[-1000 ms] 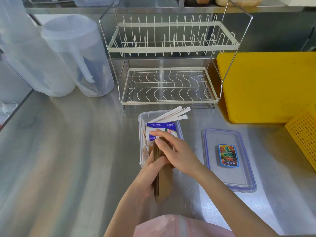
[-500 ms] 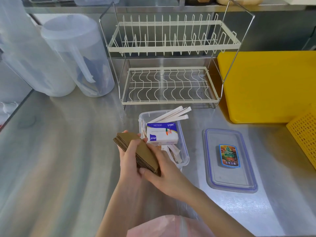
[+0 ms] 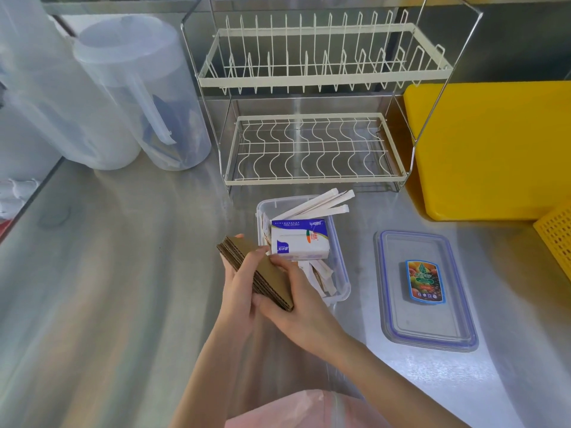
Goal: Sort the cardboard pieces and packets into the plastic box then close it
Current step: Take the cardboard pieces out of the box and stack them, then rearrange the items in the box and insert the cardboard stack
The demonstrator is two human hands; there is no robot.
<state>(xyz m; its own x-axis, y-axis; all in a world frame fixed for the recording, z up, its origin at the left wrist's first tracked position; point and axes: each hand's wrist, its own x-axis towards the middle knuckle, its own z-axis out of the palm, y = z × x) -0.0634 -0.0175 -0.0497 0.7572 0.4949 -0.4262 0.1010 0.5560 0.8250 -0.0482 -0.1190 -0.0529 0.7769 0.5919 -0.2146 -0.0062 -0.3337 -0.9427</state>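
Observation:
A stack of brown cardboard pieces (image 3: 247, 257) lies flat between both hands, just left of the clear plastic box (image 3: 341, 251). My left hand (image 3: 239, 288) grips the stack from the left with fingers over its top. My right hand (image 3: 296, 307) holds its near end. The box holds a white and blue tissue packet (image 3: 299, 237), long white paper-wrapped sticks (image 3: 321, 203) poking out over its far rim, and small sachets (image 3: 321, 278). The box's lid (image 3: 425, 291), clear with a blue seal and a fruit sticker, lies flat to the right.
A two-tier wire dish rack (image 3: 312, 118) stands behind the box. Two translucent jugs (image 3: 139, 91) stand at the back left. A yellow board (image 3: 491, 149) and a yellow basket (image 3: 556, 239) sit at the right. The steel counter's edge (image 3: 34, 196) runs along the left.
The cardboard stack came up out of the box's near end, turned from upright to flat, and shifted left of the box. Both hands stayed on it.

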